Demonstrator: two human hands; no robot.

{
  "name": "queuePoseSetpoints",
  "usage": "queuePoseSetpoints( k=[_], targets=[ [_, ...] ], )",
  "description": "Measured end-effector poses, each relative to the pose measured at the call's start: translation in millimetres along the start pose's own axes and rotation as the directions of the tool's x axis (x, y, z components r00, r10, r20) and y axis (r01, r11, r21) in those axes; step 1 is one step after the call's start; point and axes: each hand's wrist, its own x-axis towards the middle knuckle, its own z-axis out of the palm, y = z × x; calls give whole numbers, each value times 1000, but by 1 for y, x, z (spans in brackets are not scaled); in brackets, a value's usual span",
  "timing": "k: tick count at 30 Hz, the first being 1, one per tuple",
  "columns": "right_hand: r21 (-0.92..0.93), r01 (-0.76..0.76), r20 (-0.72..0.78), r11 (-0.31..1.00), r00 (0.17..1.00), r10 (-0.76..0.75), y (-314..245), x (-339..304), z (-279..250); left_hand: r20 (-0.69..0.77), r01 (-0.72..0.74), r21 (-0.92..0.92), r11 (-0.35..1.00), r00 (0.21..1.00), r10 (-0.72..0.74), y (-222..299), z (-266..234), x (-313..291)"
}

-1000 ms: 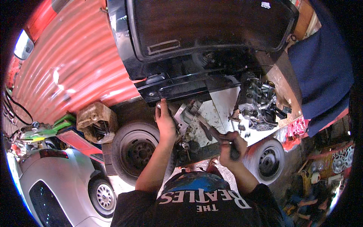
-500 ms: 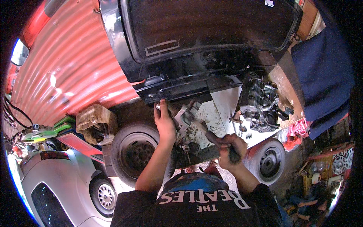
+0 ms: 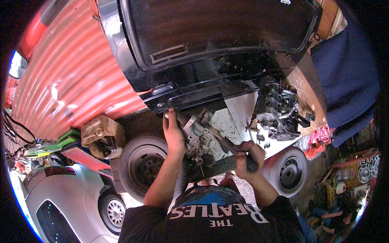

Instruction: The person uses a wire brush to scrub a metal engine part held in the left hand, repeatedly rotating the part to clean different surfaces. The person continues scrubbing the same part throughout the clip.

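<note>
A grey metal engine casting with dark, dirty patches lies on the bench in front of me. My left hand is closed on its left side, fingers pointing away from me and thumb side partly hidden. In my right hand is a long tool with a dark handle and a narrow, flat brownish-grey front; its exact kind is hard to make out. The tool's front end reaches the right side of the casting. Dark crumbs and grime lie on the light board beside it.
A dark engine assembly stands on the right of the bench, near a small metal tool. A black car hatch rises behind. Wheels stand below the bench; a cut-open dirty container and a silver car are left.
The view has shifted slightly, and the left hand and casting sit a little farther left in the picture. Both hands keep their hold; the tool's front has barely moved.
</note>
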Motion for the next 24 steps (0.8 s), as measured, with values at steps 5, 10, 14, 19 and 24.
queuePoseSetpoints(
  k=[5, 10, 14, 19, 24],
  targets=[
    [-10, 100, -68, 995, 993, -101, -4, 1, 0, 17, 41, -13, 999, 999, -41, -3, -1, 4],
    [-104, 90, 11, 990, 996, -89, -13, 2, -15, 41, 169, -105, 980, 985, -165, -1, -7, 4],
    [23, 99, -65, 995, 993, -97, -12, 6, 3, 31, 188, -87, 978, 982, -186, 0, 0, -4],
    [6, -45, 5, 999, 999, 45, -21, -4, -15, 68, 180, -116, 977, 983, -173, -8, -10, 3],
    [-46, 17, 44, 999, 999, -15, -10, -12, 4, 46, 136, -22, 991, 990, -134, -1, -3, -6]
  ],
)
